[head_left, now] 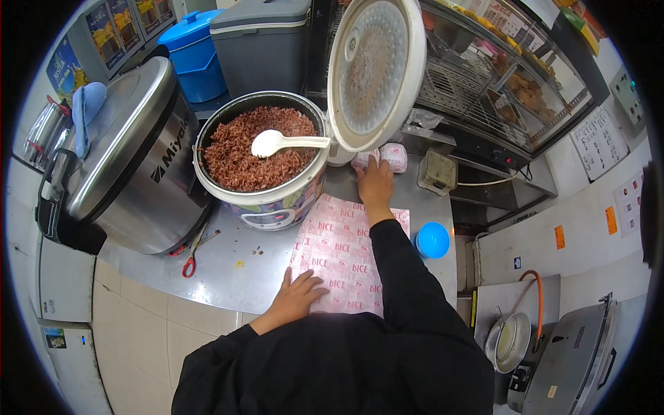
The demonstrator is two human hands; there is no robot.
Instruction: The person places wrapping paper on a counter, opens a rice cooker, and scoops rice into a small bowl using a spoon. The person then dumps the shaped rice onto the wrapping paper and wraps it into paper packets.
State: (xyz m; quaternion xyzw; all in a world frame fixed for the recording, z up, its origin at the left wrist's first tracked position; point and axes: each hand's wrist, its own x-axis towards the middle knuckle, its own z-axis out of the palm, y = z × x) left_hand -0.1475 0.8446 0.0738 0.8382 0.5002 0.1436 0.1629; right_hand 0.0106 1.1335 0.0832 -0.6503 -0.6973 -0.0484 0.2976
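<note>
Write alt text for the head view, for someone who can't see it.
The person's left hand rests on pink patterned paper on a steel table, while the right hand is at wrapped packets. Nearby, an open cooker holds reddish-brown rice with a white scoop on it.

Two hands (299,293) (375,184), two rice cookers (266,200) (155,162)

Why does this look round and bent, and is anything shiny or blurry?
Head view: the fisheye lens leaves black corners and bends straight edges; head view: the steel tabletop and steel cooker carry pale glare; head view: left hand and right hand look fairly sharp.
</note>
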